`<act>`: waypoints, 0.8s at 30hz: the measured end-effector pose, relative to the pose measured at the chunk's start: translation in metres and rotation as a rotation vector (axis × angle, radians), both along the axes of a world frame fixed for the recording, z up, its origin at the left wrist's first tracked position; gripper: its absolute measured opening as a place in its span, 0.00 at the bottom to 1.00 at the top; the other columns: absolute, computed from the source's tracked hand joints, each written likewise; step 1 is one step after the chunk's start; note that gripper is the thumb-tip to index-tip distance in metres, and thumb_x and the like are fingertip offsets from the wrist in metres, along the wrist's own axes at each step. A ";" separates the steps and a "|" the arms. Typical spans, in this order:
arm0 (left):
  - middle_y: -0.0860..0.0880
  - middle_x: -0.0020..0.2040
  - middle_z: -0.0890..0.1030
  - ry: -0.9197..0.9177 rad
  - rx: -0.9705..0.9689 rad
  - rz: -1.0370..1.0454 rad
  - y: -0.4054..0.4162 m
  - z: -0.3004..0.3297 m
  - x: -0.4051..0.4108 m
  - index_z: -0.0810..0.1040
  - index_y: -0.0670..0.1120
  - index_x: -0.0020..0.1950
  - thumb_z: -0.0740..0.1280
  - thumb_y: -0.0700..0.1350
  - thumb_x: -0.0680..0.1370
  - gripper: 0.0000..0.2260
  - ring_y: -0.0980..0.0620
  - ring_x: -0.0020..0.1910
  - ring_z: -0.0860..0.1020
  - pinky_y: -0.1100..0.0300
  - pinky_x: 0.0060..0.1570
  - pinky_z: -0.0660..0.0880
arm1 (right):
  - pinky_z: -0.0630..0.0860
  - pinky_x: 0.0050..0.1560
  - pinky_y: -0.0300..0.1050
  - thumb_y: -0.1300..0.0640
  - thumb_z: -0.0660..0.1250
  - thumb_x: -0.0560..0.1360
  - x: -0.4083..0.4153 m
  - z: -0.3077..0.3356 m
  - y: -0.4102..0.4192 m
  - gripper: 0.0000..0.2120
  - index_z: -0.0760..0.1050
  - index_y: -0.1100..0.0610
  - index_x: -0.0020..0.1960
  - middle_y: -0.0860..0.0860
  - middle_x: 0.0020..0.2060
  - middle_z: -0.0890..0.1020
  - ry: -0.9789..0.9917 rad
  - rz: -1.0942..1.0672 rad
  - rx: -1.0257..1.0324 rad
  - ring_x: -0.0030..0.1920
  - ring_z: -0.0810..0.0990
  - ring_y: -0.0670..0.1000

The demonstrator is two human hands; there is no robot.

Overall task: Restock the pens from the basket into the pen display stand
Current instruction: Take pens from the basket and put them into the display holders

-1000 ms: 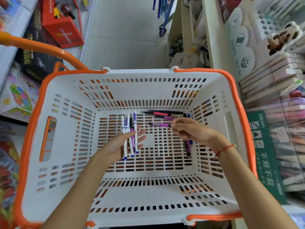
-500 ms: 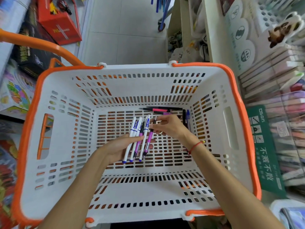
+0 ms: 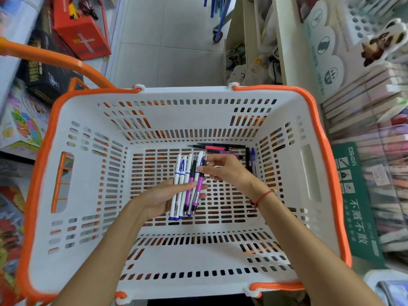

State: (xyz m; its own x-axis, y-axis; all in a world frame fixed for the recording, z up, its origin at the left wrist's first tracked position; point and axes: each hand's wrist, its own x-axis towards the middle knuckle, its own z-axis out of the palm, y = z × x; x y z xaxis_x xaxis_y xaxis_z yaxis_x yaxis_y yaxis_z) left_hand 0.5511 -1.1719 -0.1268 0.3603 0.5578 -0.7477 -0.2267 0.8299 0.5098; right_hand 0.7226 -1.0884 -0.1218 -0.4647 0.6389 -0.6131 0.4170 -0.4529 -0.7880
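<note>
A white slotted basket with an orange rim fills the view. My left hand holds a bundle of pens, several white ones with blue caps and two purple ones, over the basket floor. My right hand pinches the rightmost purple pen near its upper end, against the bundle. Loose pens, black, pink and purple, lie along the far edge of the floor. A black and a blue pen lie by the right wall. The pen display stand with pen rows is at the right, blurred.
The basket's orange handle arcs off to the upper left. Boxed toys and a red carton sit on the left floor. A green sign and stacked pen boxes line the right shelf. Grey tiled floor lies beyond.
My right hand lifted a purple pen from the basket floor, carried it left and laid it against the bundle in my left hand. The view shifted slightly.
</note>
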 end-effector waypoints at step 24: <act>0.46 0.48 0.84 -0.156 -0.222 -0.228 0.000 0.009 0.004 0.80 0.41 0.56 0.68 0.42 0.75 0.11 0.54 0.40 0.83 0.61 0.37 0.80 | 0.60 0.72 0.53 0.49 0.71 0.74 0.007 -0.014 -0.011 0.35 0.60 0.52 0.76 0.54 0.72 0.69 -0.369 1.069 1.141 0.72 0.67 0.55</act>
State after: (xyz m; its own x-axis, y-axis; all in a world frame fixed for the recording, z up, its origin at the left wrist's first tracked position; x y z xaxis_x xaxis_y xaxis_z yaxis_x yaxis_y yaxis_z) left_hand 0.5550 -1.1723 -0.1177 0.5765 0.2796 -0.7678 -0.0839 0.9549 0.2847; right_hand 0.7297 -1.0997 -0.1360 -0.9182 0.3142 -0.2412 0.3763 0.8822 -0.2832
